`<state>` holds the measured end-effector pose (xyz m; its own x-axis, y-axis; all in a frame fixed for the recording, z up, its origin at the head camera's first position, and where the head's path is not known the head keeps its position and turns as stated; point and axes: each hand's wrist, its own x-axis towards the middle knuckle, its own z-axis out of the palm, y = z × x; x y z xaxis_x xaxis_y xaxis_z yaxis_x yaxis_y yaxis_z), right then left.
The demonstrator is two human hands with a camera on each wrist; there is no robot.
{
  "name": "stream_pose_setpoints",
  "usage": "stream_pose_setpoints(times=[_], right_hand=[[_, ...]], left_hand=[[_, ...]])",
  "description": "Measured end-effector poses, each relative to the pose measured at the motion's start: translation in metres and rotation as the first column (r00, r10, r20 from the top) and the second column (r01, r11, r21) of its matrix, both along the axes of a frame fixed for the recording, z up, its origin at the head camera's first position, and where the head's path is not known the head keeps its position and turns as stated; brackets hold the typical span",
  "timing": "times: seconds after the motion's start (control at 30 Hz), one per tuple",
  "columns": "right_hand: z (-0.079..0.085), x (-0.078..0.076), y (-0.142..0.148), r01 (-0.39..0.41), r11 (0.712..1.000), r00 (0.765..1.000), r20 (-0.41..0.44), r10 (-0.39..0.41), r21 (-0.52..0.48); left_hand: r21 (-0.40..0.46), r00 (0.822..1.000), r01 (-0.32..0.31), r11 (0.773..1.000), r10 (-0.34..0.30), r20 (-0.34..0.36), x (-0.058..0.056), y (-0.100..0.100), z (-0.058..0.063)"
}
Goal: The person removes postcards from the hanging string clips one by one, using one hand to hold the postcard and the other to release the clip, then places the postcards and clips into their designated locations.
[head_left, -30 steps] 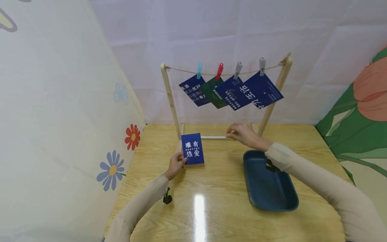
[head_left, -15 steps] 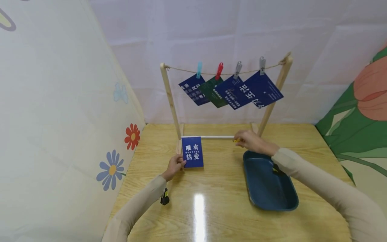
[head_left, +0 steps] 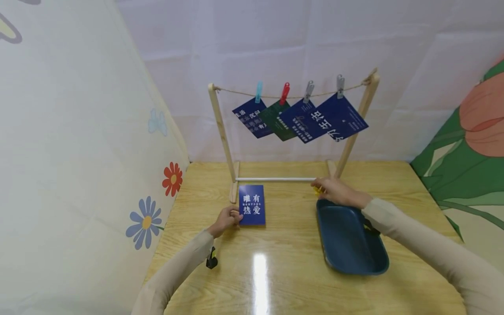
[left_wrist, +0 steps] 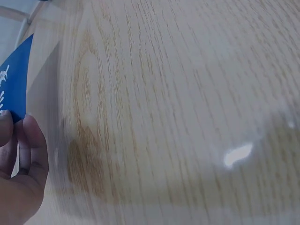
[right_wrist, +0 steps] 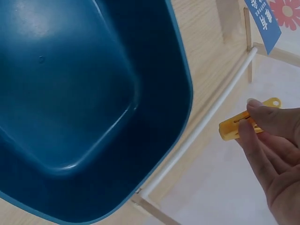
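So in the head view you've got your left hand [head_left: 226,218] on the lower left corner of a dark blue rectangular paper card with white characters [head_left: 252,204], which is over the light wood-grain table [head_left: 291,253] in front of the wooden rack's left foot [head_left: 233,192]. Your right hand [head_left: 338,191] is pinching a small yellow plastic clip [head_left: 316,190] just past the far end of the deep blue plastic tray with rounded corners [head_left: 350,240], close to the rack's white rod [head_left: 275,179]. Above that, four cards hang overlapping on a twine line [head_left: 236,92], under a turquoise clip [head_left: 258,92], a red clip [head_left: 285,93] and two grey clips [head_left: 309,91]. Left wrist view: your thumb and fingertips have the card by its corner, at the picture's edge, with a shadow on the table beside it. Right wrist view: thumb and index finger are squeezing the yellow clip, other fingers bent in behind, and it's clear of the tray's rim; your blue card peeks in at the top right.
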<state>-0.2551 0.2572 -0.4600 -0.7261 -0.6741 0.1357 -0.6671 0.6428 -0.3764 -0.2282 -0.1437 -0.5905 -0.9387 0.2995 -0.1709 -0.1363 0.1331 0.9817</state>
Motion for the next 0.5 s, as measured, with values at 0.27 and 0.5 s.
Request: stream_pose_setpoints(times=[0.27, 0.5], right_hand=[[-0.010, 0.002, 0.010, -0.024, 1.000, 1.000, -0.012, 0.024, -0.004], [-0.020, 0.003, 0.017, -0.067, 0.997, 0.994, -0.080, 0.070, 0.048]], left_hand=[[-0.020, 1.000, 0.026, 0.999, -0.026, -0.001, 0.001, -0.004, 0.001], [-0.071, 0.999, 0.054, 0.996, -0.054, 0.004, 0.004, -0.007, 0.004]])
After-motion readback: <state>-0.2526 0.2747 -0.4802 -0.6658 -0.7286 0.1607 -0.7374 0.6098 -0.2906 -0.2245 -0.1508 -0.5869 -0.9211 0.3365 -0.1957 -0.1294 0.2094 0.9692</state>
